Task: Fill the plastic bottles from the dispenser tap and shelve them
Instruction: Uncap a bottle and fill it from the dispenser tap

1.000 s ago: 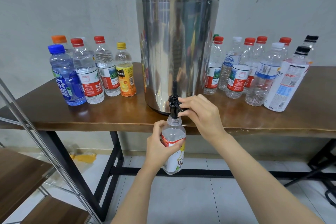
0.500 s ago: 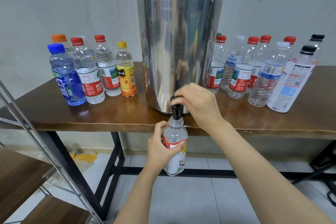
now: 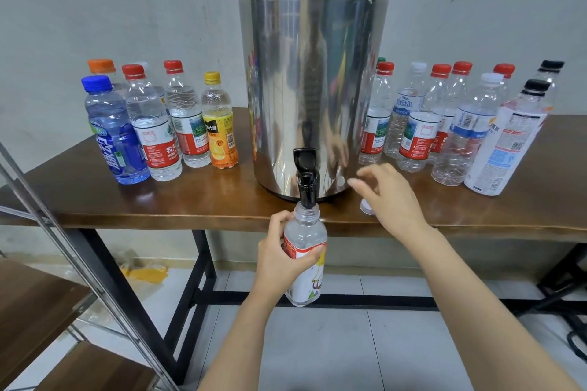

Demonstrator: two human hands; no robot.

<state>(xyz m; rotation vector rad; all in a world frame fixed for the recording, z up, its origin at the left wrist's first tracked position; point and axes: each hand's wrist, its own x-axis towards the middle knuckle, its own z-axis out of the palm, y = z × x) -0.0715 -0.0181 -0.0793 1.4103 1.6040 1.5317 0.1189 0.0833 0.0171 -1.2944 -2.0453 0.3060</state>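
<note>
A tall steel dispenser [image 3: 313, 89] with a black lid stands on the wooden table [image 3: 206, 200]. Its black tap [image 3: 306, 174] juts over the front edge, lever upright. My left hand [image 3: 279, 260] grips a clear uncapped bottle [image 3: 306, 259] with a red and white label, its mouth right under the spout. My right hand [image 3: 387, 197] hovers to the right of the tap, fingers loosely spread, holding nothing. A white cap [image 3: 367, 207] lies on the table just under that hand.
Several capped bottles [image 3: 158, 127] stand left of the dispenser and several more bottles [image 3: 451, 127] stand to its right. A metal-framed shelf with wooden boards [image 3: 35, 305] sits at the lower left. Black table legs [image 3: 197, 289] cross beneath.
My right hand has let go of the tap lever and moved right, over the white cap. The lever now stands upright. The bottle stays under the spout.
</note>
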